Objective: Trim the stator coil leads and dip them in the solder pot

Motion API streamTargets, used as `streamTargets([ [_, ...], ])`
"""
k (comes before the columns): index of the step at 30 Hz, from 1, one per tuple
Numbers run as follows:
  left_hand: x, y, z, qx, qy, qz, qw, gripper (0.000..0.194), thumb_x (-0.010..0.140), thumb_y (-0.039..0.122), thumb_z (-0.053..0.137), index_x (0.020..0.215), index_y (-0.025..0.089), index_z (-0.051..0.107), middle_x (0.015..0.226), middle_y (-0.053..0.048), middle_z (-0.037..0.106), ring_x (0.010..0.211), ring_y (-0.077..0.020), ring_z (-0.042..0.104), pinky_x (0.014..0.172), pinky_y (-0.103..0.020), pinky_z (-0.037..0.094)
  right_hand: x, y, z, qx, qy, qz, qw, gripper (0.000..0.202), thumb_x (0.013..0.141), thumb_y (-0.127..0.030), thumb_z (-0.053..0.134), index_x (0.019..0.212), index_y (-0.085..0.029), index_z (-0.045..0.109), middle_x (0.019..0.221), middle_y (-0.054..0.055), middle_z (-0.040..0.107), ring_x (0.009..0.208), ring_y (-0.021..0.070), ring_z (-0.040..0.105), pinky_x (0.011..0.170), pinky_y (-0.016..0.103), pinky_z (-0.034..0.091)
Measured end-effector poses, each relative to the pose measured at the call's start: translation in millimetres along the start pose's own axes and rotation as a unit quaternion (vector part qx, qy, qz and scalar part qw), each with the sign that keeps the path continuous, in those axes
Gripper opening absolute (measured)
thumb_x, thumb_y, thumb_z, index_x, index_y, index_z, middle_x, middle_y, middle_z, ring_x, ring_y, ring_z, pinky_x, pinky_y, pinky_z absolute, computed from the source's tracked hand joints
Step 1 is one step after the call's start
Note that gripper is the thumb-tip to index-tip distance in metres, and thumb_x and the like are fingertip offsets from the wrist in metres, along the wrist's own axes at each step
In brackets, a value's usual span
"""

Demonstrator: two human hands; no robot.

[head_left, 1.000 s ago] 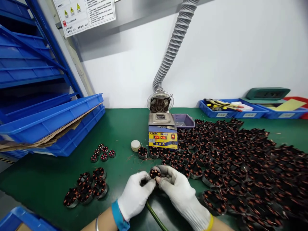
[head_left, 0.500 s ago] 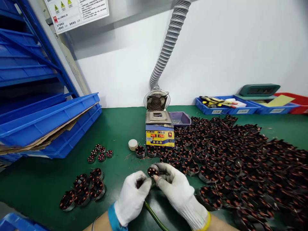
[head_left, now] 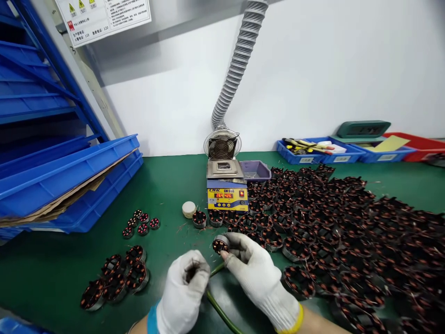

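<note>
My right hand [head_left: 255, 271], in a white knit glove, pinches a small motor stator [head_left: 221, 245] between thumb and fingers. The stator is a grey ring with copper windings, held above the green tabletop. Close by on its left, my left hand [head_left: 184, 287], also gloved, has thumb and fingertips pressed together beside a dark opening. I cannot make out what, if anything, is in that pinch. A green hose [head_left: 222, 313] runs under the hands, partly hidden by them.
Many wound stators [head_left: 323, 241] cover the right side. Smaller groups of stators [head_left: 116, 278] lie left. A solder pot [head_left: 227, 197] with lit digits stands behind the hands, a round white container [head_left: 188, 208] beside it. Blue trays [head_left: 76, 185] are stacked at left; tool bins [head_left: 306, 157] line the back.
My left hand has moved left and slightly down, away from the stator. My right hand still holds the stator nearly in place. The view has shifted slightly.
</note>
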State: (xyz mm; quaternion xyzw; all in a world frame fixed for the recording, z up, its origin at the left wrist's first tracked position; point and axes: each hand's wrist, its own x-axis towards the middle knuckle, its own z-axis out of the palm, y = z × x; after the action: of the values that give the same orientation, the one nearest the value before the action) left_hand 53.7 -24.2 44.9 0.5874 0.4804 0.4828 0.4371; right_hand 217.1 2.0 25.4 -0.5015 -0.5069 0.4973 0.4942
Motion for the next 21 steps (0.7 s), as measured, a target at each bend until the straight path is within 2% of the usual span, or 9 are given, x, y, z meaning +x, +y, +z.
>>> streamTargets([
  [2,3,1,-2.9,0.016,0.033,-0.003,0.999,0.038,0.090,0.053,0.053,0.073,0.019,0.050,0.064,0.003,0.044,0.057,-0.0124,0.041,0.054,-0.024,0.036,-2,-1,2,-0.010,-0.004,-0.004,1.000,0.035,0.070,-0.038,0.067,0.099,-0.019,0.070,0.098,0.009,0.075,0.083,0.0239,0.071,0.078,0.035,0.060],
  [4,9,2,-2.5,0.039,0.029,-0.015,0.999,0.033,0.087,0.051,0.055,0.079,0.019,0.053,0.069,0.002,0.048,0.061,-0.0137,0.045,0.056,-0.024,0.039,-5,0,3,-0.027,-0.007,-0.004,1.000,0.034,0.070,-0.039,0.067,0.099,-0.020,0.071,0.096,0.008,0.075,0.083,0.0236,0.071,0.079,0.035,0.060],
  [6,15,4,-0.4,0.085,0.022,-0.010,0.996,0.028,0.083,0.044,0.057,0.072,0.019,0.052,0.067,0.001,0.048,0.063,-0.0145,0.045,0.059,-0.025,0.039,-7,2,4,-0.040,-0.005,-0.007,0.999,0.035,0.069,-0.039,0.068,0.099,-0.021,0.071,0.096,0.008,0.075,0.082,0.0237,0.071,0.080,0.036,0.060],
  [8,16,6,0.3,0.133,0.040,-0.009,0.990,0.029,0.081,0.037,0.055,0.061,0.021,0.043,0.060,0.003,0.043,0.060,-0.0136,0.041,0.057,-0.025,0.035,-6,3,3,-0.039,0.004,-0.014,0.999,0.035,0.069,-0.039,0.068,0.098,-0.021,0.071,0.096,0.009,0.075,0.083,0.0240,0.072,0.080,0.036,0.060],
  [13,13,15,-5.0,0.149,0.060,-0.029,0.987,0.028,0.074,0.035,0.052,0.057,0.023,0.033,0.056,0.006,0.031,0.055,-0.0113,0.031,0.051,-0.025,0.028,2,-2,-4,-0.019,0.036,-0.029,0.999,0.032,0.070,-0.037,0.068,0.096,-0.020,0.070,0.096,0.010,0.076,0.080,0.0234,0.072,0.076,0.035,0.061],
  [16,12,20,-3.4,0.172,-0.001,-0.046,0.984,0.029,0.074,0.035,0.048,0.055,0.023,0.031,0.054,0.005,0.032,0.054,-0.0117,0.033,0.051,-0.026,0.028,5,-8,-10,-0.053,0.034,-0.044,0.997,0.033,0.072,-0.036,0.067,0.099,-0.019,0.070,0.097,0.010,0.075,0.080,0.0234,0.071,0.074,0.035,0.061],
  [18,11,19,0.1,0.220,-0.053,-0.042,0.973,0.028,0.076,0.032,0.048,0.054,0.023,0.033,0.053,0.003,0.038,0.054,-0.0129,0.038,0.053,-0.026,0.029,11,-16,-16,-0.081,0.040,-0.060,0.994,0.035,0.074,-0.037,0.065,0.103,-0.019,0.070,0.098,0.009,0.075,0.083,0.0237,0.071,0.076,0.036,0.060],
  [21,6,5,4.7,0.300,-0.128,0.014,0.945,0.019,0.075,0.025,0.054,0.057,0.020,0.047,0.059,0.000,0.055,0.058,-0.0147,0.049,0.056,-0.026,0.033,37,-41,-26,-0.204,0.093,-0.109,0.968,0.033,0.077,-0.035,0.064,0.107,-0.023,0.069,0.101,0.006,0.074,0.091,0.0242,0.070,0.084,0.036,0.057],
])
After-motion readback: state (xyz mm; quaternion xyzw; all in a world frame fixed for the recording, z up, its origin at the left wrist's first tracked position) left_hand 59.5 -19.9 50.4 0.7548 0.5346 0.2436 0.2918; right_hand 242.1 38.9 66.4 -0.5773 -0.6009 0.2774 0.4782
